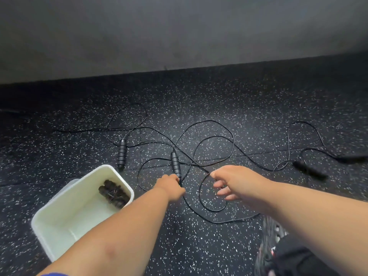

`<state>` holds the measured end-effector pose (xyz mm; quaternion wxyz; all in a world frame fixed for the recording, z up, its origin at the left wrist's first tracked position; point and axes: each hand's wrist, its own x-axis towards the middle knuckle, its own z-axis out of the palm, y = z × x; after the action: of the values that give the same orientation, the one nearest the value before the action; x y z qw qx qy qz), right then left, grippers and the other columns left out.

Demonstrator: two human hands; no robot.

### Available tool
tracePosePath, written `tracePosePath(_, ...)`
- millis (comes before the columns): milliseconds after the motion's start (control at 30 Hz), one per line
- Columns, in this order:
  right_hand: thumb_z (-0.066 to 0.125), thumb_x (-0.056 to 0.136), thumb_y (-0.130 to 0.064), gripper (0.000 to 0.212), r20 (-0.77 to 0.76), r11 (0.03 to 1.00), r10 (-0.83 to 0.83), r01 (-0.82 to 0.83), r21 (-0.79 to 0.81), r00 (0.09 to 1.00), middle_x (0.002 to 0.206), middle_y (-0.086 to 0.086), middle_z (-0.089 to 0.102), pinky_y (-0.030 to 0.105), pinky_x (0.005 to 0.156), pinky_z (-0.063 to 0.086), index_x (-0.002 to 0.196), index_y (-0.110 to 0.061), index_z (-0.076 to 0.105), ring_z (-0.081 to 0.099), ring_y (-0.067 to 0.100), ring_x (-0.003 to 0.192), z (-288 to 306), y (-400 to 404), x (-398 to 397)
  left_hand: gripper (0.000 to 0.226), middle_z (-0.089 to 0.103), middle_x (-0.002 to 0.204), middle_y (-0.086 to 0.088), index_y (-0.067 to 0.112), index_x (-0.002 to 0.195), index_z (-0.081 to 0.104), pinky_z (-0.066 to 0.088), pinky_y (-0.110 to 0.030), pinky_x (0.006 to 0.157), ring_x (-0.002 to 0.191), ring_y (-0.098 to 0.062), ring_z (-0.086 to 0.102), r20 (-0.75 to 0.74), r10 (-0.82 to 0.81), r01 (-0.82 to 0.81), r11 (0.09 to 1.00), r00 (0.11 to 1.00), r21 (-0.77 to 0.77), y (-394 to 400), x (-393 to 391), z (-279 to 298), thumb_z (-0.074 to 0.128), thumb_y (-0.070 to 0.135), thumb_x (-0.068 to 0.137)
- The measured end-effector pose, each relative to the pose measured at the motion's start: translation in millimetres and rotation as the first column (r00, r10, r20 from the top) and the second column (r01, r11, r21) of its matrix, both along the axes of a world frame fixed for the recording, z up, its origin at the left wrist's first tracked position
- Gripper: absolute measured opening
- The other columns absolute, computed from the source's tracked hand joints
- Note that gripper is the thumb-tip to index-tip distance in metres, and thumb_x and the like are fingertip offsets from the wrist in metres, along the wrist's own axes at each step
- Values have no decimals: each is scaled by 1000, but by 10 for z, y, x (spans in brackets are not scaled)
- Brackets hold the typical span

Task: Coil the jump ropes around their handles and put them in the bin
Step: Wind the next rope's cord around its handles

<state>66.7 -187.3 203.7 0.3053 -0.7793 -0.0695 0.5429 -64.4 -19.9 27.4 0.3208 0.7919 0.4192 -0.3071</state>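
No text, label, brand, number or sign can be read anywhere in the view. The white bin (59, 222) near left has plain walls, the black handles (176, 164) of the jump ropes show only ridged grips without lettering, and the speckled floor (239, 100) and the grey wall (179, 32) at the far side carry no markings.

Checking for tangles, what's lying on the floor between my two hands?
Head view: loops of thin black rope on speckled rubber floor between left hand and right hand.
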Motion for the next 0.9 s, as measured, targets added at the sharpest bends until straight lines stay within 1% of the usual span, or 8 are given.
tracePosePath(167,57,98,-33,20,34,999,29,-28,-29,999,110,2,72,32,80,53,110,-24,69,70,15,87,-11,-80,128,74,45,151,-14,31,157,42,48,-38,110,124,-33,58,-10,123,-124,987,992,-98,34,278,-246,66,42,88)
tracePosePath(300,56,91,-38,32,110,986,158,-150,-77,981,93,2,70,34,76,49,108,-14,69,73,7,82,-72,-117,216,77,41,157,-14,36,160,39,51,-38,108,118,-31,60,-6,189,-187,966,982,-180,90,379,-402,68,38,88)
tracePosePath(467,57,89,-44,18,137,984,163,-151,-99,977,97,-8,76,45,91,57,96,-35,71,74,12,92,-104,-101,266,80,37,162,-14,31,164,32,49,-36,109,125,-32,57,-32,208,-210,954,978,-215,99,406,-545,63,34,90)
tracePosePath(567,58,91,-44,14,138,982,175,-163,-94,975,98,-7,76,45,91,58,97,-38,70,73,13,93,-124,-88,289,75,36,164,-13,23,164,33,45,-36,112,131,-34,53,-51,200,-207,954,978,-215,80,417,-582,60,29,94)
tracePosePath(700,58,94,-42,13,139,981,185,-174,-89,973,99,-8,75,43,89,58,98,-37,69,73,11,91,-147,-93,315,51,52,151,-14,21,146,58,47,-33,108,123,-34,60,11,203,-201,974,979,-105,89,412,-641,62,35,97)
tracePosePath(767,58,91,-44,15,141,981,181,-169,-97,973,99,-8,76,44,84,59,96,-38,70,74,16,94,-150,-102,319,37,66,133,-8,22,127,66,48,-32,99,117,-30,64,67,235,-235,972,970,-13,120,379,-617,68,43,97)
tracePosePath(833,58,90,-44,14,141,983,172,-160,-93,975,98,-3,77,38,71,55,95,-38,70,75,21,90,-150,-104,329,31,70,112,-7,18,105,57,47,-34,86,106,-31,64,108,302,-309,950,947,56,156,362,-547,69,45,97)
tracePosePath(900,59,92,-39,11,129,985,166,-158,-74,978,99,4,77,33,66,45,97,-36,69,67,21,80,-142,-99,338,32,67,97,-8,13,97,53,46,-35,79,95,-32,62,127,377,-388,919,917,67,193,351,-468,66,43,99)
